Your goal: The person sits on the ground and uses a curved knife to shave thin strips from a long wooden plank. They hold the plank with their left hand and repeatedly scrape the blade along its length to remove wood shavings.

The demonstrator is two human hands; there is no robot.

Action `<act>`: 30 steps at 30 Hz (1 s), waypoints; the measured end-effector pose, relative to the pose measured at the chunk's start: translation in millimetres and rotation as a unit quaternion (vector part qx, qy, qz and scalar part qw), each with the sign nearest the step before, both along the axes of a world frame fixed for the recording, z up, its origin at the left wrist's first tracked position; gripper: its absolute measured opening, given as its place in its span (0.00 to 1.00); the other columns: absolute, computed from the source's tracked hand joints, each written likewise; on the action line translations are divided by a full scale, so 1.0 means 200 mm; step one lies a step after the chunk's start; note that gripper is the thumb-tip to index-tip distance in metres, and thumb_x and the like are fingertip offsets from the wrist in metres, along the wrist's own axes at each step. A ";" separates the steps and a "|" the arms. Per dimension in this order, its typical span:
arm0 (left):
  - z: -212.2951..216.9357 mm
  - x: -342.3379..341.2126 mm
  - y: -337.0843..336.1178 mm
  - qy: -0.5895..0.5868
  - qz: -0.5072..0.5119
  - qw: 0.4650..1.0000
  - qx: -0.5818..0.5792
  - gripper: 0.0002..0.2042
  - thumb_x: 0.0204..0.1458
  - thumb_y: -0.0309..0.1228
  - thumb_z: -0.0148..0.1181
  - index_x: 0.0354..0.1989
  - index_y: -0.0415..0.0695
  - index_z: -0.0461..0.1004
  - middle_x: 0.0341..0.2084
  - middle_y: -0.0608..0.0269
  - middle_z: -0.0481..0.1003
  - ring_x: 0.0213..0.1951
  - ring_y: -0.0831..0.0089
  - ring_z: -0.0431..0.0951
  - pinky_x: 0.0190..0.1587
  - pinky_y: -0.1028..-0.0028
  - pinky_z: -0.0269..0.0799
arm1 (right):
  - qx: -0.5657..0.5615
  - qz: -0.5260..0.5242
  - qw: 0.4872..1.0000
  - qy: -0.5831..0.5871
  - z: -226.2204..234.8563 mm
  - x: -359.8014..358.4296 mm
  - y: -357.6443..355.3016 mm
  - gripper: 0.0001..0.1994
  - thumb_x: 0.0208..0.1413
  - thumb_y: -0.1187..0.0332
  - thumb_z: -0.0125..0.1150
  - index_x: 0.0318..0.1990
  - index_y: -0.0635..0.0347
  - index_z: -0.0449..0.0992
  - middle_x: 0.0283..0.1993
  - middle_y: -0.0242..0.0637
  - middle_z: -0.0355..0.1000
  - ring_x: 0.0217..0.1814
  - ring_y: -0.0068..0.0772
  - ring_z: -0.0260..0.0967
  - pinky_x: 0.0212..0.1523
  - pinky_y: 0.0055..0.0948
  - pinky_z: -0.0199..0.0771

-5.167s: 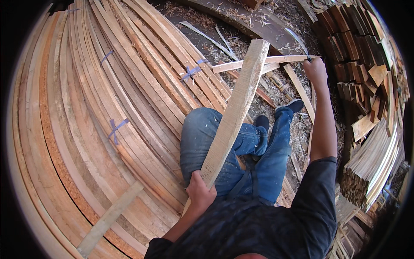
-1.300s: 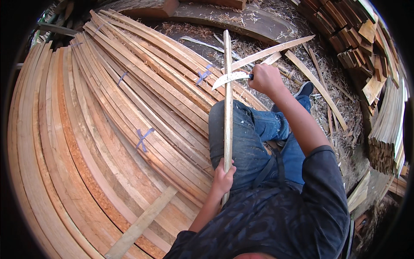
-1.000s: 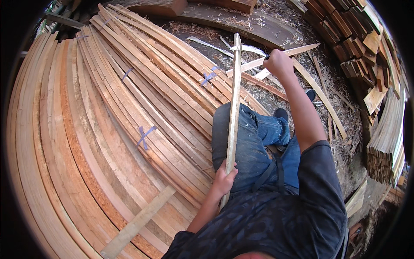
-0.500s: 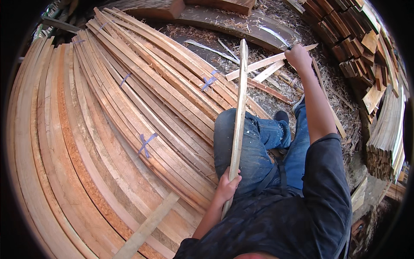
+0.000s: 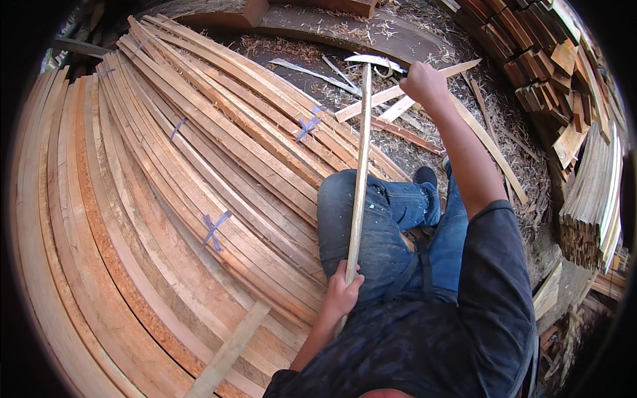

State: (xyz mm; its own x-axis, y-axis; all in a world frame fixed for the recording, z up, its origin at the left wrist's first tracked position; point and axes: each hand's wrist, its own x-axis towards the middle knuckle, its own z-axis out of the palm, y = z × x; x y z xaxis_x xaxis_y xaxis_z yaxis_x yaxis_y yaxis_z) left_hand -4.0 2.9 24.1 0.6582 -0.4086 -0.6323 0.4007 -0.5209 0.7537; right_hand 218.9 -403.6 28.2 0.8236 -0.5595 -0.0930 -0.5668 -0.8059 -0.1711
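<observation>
My left hand [image 5: 344, 289] is wrapped around the lower part of a long, narrow wooden strip [image 5: 361, 159]. The strip slants up across my thigh, its far end pointing away from me. With my right arm stretched out, my right hand [image 5: 424, 84] grips the handle of a knife with a curved, shiny blade [image 5: 379, 61]. That blade lies at the far tip of the strip; whether it touches the wood I cannot tell. My fist hides most of the knife's handle.
Long planks [image 5: 79, 265] and strips bundled with purple ties [image 5: 213, 231] lie to my left. Loose offcuts [image 5: 379, 95] and shavings cover the ground ahead. Stacked timber [image 5: 531, 60] and a bundle of pale slats [image 5: 590, 199] stand on the right.
My right hand has moved left and slightly down, bringing the curved blade from right of the strip to its far tip. The strip has become slightly more upright in view.
</observation>
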 end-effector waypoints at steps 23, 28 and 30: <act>-0.03 0.08 0.04 0.292 0.131 0.925 -0.206 0.12 0.51 0.26 0.56 0.44 0.38 0.68 0.25 0.65 0.69 0.24 0.78 0.69 0.27 0.75 0.66 | 0.396 -0.126 0.899 -0.138 -0.71 -1.15 0.56 0.24 0.56 0.57 0.64 0.16 0.67 0.71 0.12 0.39 0.65 0.12 0.30 0.59 0.18 0.37 0.58; -0.01 0.00 -0.04 0.139 0.096 0.983 -0.076 0.11 0.52 0.27 0.56 0.43 0.38 0.69 0.23 0.63 0.71 0.24 0.76 0.71 0.28 0.73 0.68 | 0.325 0.032 0.938 -0.115 -0.28 -0.97 0.66 0.18 0.50 0.59 0.65 0.21 0.69 0.77 0.16 0.54 0.69 0.18 0.54 0.68 0.25 0.45 0.68; -0.01 -0.03 -0.07 0.043 0.056 0.997 0.000 0.11 0.51 0.28 0.56 0.42 0.38 0.69 0.23 0.60 0.73 0.26 0.73 0.74 0.29 0.71 0.69 | 0.313 0.068 0.938 -0.135 -0.16 -0.97 0.71 0.15 0.47 0.61 0.65 0.22 0.68 0.78 0.18 0.55 0.70 0.22 0.59 0.70 0.27 0.47 0.71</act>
State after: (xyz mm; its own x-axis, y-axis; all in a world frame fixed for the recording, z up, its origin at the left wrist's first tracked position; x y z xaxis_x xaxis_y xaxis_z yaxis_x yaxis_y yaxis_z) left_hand -10.5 -10.5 22.9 0.6432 -0.3350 -0.6885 0.5198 -0.4692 0.7139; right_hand 24.6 -260.9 -3.3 0.9243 -0.3524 -0.1465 -0.3339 -0.5609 -0.7576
